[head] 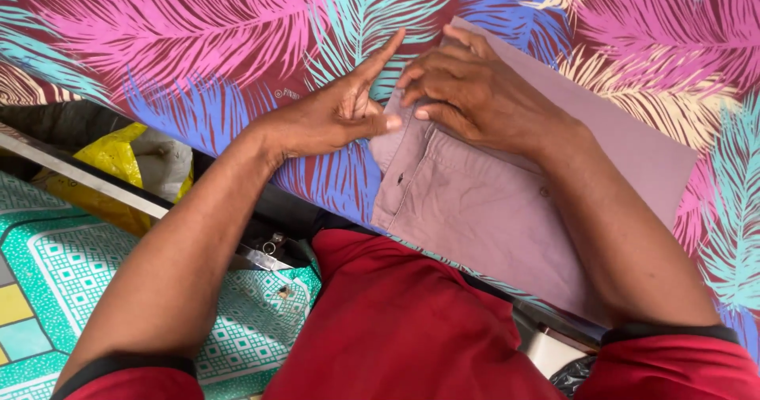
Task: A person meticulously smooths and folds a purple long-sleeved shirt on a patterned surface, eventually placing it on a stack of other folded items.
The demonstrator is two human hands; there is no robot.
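Observation:
A mauve garment (pixel 483 210), folded flat with its waistband and a small button showing, lies on a board covered in bright feather-patterned cloth (pixel 198 43). My left hand (pixel 332 115) rests at the garment's left waistband edge, forefinger pointing up and thumb pressed on the fabric. My right hand (pixel 475 91) lies palm down on the upper part of the garment, fingers curled at the waistband next to my left thumb. Both hands press the cloth; neither lifts it.
A yellow plastic bag (pixel 111 158) and dark bundles sit below the board's left edge. A green and white patterned floor mat (pixel 71 273) lies at the lower left. My red shirt (pixel 396 321) fills the bottom centre. A metal bar (pixel 79 178) runs under the board.

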